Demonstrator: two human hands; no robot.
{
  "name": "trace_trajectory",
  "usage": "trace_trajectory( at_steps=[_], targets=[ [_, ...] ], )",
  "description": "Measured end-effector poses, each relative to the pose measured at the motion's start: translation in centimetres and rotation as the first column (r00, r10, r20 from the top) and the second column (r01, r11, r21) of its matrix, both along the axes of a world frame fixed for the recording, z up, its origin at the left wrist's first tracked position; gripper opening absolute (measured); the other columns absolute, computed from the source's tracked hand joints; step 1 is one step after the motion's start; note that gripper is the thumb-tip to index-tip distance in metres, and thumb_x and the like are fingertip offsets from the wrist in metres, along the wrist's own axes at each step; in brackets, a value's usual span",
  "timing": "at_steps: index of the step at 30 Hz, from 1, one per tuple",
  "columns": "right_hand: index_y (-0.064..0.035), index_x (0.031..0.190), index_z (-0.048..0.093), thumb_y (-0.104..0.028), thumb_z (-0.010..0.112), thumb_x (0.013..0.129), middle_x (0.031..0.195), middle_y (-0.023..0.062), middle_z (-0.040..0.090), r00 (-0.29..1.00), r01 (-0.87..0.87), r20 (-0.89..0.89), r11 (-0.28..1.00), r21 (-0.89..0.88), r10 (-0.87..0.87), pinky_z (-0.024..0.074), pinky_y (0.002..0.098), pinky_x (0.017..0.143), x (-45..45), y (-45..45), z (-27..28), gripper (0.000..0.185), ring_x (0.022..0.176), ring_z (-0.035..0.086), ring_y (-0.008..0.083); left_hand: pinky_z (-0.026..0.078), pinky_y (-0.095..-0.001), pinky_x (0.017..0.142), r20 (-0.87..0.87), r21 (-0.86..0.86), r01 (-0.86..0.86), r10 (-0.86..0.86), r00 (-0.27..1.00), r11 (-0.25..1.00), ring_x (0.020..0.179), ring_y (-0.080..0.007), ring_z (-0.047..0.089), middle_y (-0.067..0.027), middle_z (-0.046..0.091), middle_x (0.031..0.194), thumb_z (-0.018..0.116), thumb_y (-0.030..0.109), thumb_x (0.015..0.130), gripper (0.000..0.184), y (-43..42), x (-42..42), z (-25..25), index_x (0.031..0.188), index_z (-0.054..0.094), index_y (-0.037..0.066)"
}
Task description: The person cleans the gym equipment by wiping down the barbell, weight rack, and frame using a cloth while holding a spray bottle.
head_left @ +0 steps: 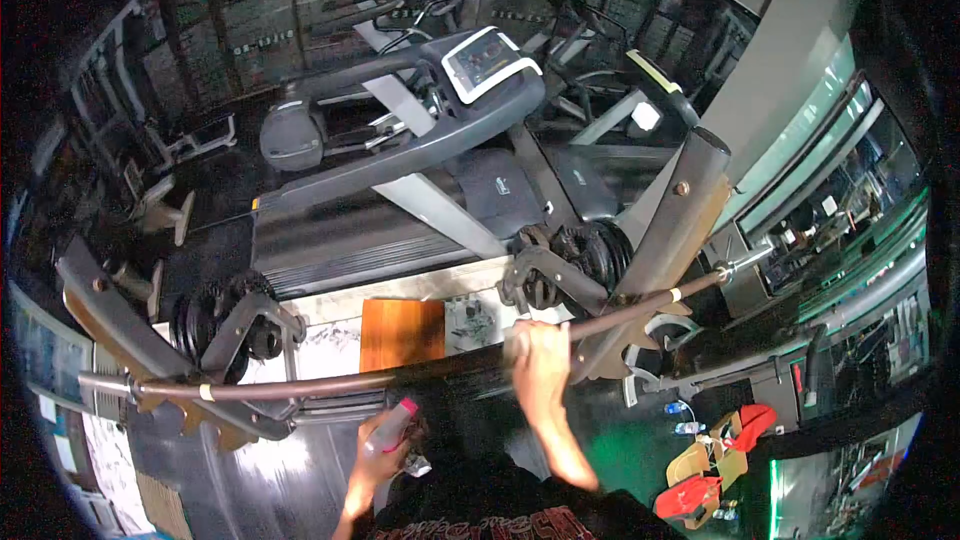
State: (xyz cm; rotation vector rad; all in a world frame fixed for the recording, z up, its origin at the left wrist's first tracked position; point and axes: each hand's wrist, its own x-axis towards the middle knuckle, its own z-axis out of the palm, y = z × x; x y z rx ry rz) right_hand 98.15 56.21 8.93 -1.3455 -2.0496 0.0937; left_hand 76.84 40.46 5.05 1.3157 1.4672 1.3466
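A black shirt [470, 485] bears red, perhaps white-edged lettering [490, 528].

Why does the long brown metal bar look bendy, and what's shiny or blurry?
All in the head view: the bar probably curves because of a wide lens; white glare shines on the dark glossy floor; the bare right hand looks smeared, perhaps from moving.

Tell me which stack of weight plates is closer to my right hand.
The right stack, just beyond your right hand at the bar; the left stack sits farther off.
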Motion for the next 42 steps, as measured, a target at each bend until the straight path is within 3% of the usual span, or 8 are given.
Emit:
trace_trajectory(
  at_steps=[4,10,15,23,29,32,34,42],
  targets=[
    [-0.0089,0.098,0.064,0.000,0.058,0.070,0.102,0.0137,0.061,0.933,-0.071,-0.347,0.897,-0.435,-0.095,0.0468,0.0438,0.077,-5.2,-4.1,-0.8,0.030,0.096,0.056,0.0353,0.049,-0.0280,0.067,-0.025,-0.089,0.075,-0.077,0.997,0.993,0.073,-0.0157,0.062,-0.0087,0.065,0.083,0.065,0.005,0.077,0.026,2.7,-2.3,3.9,0.104,0.063,0.003],
    [-0.0131,0.098,0.068,-0.013,0.065,0.069,0.114,0.0063,0.059,0.977,-0.213,0.019,0.975,0.056,0.213,0.0444,0.0437,0.099,-3.4,-4.0,-3.5,0.029,0.115,0.053,0.0252,0.050,-0.0271,0.074,-0.036,-0.187,0.350,-0.363,0.931,0.918,0.083,-0.0132,0.062,-0.0055,0.065,0.094,0.058,0.001,0.081,0.026,5.3,-4.4,2.0,0.106,0.060,0.001],
    [-0.0097,0.101,0.063,-0.003,0.056,0.073,0.110,0.0097,0.061,0.980,0.072,0.182,0.996,0.061,-0.082,0.0373,0.0508,0.103,2.1,-1.2,-1.6,0.030,0.113,0.054,0.0325,0.051,-0.0272,0.073,0.226,-0.263,0.344,-0.289,0.930,0.901,0.084,-0.0134,0.063,-0.0057,0.065,0.090,0.063,0.002,0.082,0.021,5.6,-3.9,3.4,0.103,0.061,0.001],
    [-0.0037,0.078,0.057,0.000,0.049,0.080,0.081,0.0112,0.060,0.980,-0.042,-0.191,0.999,0.034,0.047,0.0482,0.0394,0.074,-4.2,-2.0,0.2,0.010,0.074,0.056,0.0280,0.050,-0.0252,0.055,0.166,-0.212,0.254,-0.221,0.961,0.944,0.060,-0.0094,0.061,-0.0063,0.066,0.081,0.066,0.005,0.084,0.017,5.7,-3.2,3.1,0.099,0.062,0.000],
    [-0.0092,0.110,0.064,-0.010,0.057,0.077,0.115,0.0100,0.061,0.978,-0.199,-0.062,0.980,0.014,0.199,0.0453,0.0410,0.099,-3.9,-5.0,-3.6,0.033,0.118,0.054,0.0272,0.048,-0.0250,0.051,0.131,-0.189,0.228,-0.206,0.970,0.955,0.056,-0.0107,0.061,-0.0047,0.063,0.075,0.067,0.006,0.084,0.015,5.8,-2.7,4.0,0.096,0.061,-0.001],
    [-0.0093,0.103,0.065,-0.020,0.053,0.083,0.108,0.0074,0.065,0.739,-0.116,-0.644,0.906,-0.408,-0.195,0.0443,0.0433,0.095,-1.7,-3.7,-2.7,0.026,0.105,0.059,0.0262,0.048,-0.0252,0.050,0.237,-0.190,0.253,-0.206,0.949,0.949,0.055,-0.0114,0.061,-0.0045,0.062,0.074,0.067,0.006,0.084,0.016,5.5,-2.8,3.2,0.096,0.061,-0.001],
    [-0.0116,0.099,0.066,-0.006,0.065,0.072,0.103,0.0068,0.065,0.987,0.099,0.116,0.986,0.133,-0.115,0.0419,0.0498,0.096,1.6,-1.3,-1.4,0.027,0.108,0.059,0.0279,0.048,-0.0253,0.050,0.248,-0.237,0.252,-0.192,0.949,0.938,0.055,-0.0114,0.061,-0.0045,0.062,0.075,0.067,0.006,0.084,0.016,5.4,-2.8,3.3,0.097,0.061,-0.001],
    [-0.0040,0.107,0.060,-0.003,0.055,0.085,0.110,0.0120,0.063,0.885,0.372,-0.329,0.925,0.078,-0.328,0.0455,0.0419,0.094,-1.2,-1.9,-4.7,0.023,0.103,0.061,0.0334,0.048,-0.0251,0.050,0.258,-0.166,0.251,-0.204,0.944,0.954,0.055,-0.0112,0.060,-0.0046,0.063,0.076,0.066,0.007,0.085,0.017,5.3,-2.8,3.2,0.098,0.061,-0.001]
  ],
)
